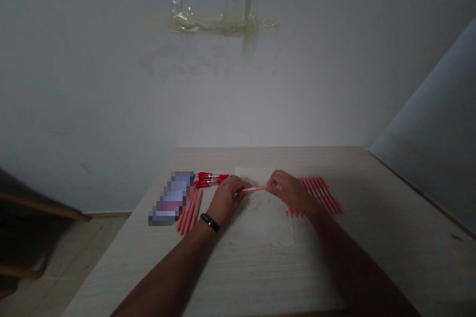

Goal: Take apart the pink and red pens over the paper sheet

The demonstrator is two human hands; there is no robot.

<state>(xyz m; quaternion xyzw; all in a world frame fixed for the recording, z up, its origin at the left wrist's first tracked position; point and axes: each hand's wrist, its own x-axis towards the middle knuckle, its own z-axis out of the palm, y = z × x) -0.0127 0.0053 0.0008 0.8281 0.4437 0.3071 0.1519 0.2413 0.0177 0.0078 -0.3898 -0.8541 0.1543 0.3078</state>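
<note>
The left hand [226, 200] and right hand [290, 191] each pinch an end of a slim pink stick [256, 188] with closed fingertips, its long axis running crosswise between them over the pale sheet [260, 230], neither hand nearer.

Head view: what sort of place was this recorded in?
Probably a plain indoor room, though whether home or workshop I cannot tell. A pale wood-look table stands by a stained wall, with yellowish tape stuck on it.
</note>
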